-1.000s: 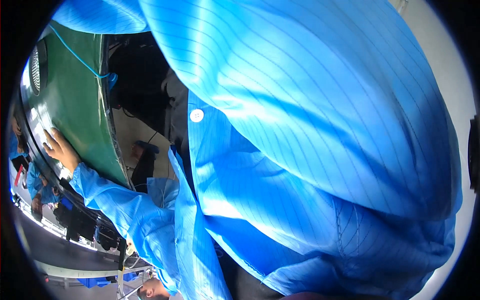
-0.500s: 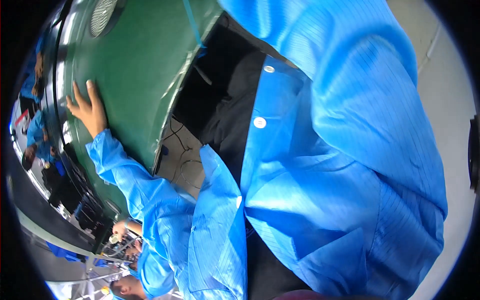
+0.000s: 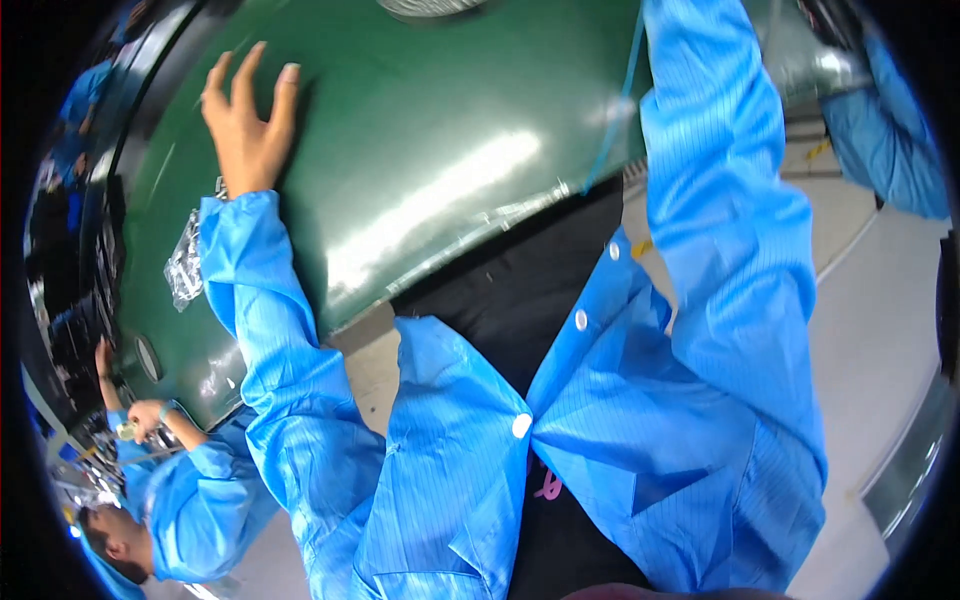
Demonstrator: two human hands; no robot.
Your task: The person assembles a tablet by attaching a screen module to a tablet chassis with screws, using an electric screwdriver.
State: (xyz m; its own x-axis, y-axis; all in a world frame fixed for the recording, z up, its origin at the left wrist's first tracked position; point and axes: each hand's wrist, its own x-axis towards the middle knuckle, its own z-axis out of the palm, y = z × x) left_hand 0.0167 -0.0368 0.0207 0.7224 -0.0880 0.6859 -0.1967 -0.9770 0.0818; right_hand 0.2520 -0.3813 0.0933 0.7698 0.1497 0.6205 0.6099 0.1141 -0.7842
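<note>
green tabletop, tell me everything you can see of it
The green tabletop looks smooth and glossy, perhaps rubbery, with bright glare along the near side. Its near edge shows pale, scuffed patches. A crumpled clear bag lies toward its left; the left hand is spread over it, contact unclear.

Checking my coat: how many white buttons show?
3: top button and middle button on the right flap, lower button where it meets the left flap; more may be hidden.

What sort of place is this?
Probably a workshop or assembly area, judging by the green-topped bench, the camera wearer's blue coat, a co-worker in similar blue, and the clear plastic bag.
</note>
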